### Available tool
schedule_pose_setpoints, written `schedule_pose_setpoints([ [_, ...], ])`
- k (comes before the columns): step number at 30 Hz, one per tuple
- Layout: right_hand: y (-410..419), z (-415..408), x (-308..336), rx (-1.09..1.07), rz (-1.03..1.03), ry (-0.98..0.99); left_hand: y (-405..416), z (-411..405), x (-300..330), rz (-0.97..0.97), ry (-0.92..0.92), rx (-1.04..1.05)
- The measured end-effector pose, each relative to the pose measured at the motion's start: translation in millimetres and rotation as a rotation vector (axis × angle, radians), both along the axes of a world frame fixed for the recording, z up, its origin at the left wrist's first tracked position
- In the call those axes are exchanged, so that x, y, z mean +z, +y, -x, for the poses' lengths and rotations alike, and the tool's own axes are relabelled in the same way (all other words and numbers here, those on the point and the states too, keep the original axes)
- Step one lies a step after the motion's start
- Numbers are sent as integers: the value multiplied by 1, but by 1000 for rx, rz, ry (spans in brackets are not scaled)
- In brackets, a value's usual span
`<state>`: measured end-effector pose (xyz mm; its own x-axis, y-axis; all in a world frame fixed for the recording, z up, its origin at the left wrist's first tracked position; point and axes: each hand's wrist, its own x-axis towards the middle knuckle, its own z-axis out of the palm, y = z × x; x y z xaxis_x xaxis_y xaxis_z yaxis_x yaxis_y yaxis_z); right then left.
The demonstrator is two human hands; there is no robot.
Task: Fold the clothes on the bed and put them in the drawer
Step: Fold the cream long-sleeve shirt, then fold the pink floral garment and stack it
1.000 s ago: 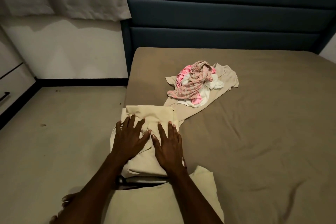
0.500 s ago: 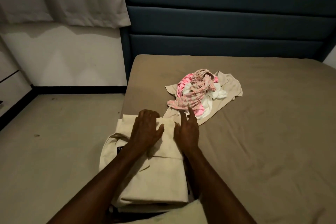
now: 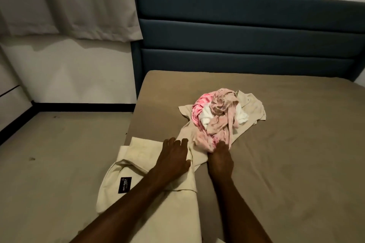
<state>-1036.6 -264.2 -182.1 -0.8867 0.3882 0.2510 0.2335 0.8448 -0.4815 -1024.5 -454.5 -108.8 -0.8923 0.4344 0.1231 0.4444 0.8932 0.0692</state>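
A folded cream garment with a black label lies at the bed's left edge. My left hand rests flat on its far right corner. Beyond it is a loose pile of clothes: a dusty pink patterned garment, a bright pink piece and a white piece, all on a spread beige shirt. My right hand reaches the near end of the pink patterned garment, and its fingertips curl into that cloth and are partly hidden by it. White drawer fronts show at the far left edge.
The bed has a brown sheet and a dark blue padded headboard. Bare floor runs along the bed's left side to the wall. Pale curtains hang above.
Both hands have moved forward off the middle of the folded cream garment. My right hand has gone on to the pile and taken the pink cloth's near end. The view has tilted up.
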Motion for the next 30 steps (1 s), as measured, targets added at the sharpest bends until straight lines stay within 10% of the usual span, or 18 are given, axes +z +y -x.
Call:
schedule_pose_setpoints([
  [14,94,-289,40,-159,70,-345,154,-149,2,-219,-484,-312],
  [30,119,-613,30,-316,329,-47,193,-460,-55,-618,-311,-330],
])
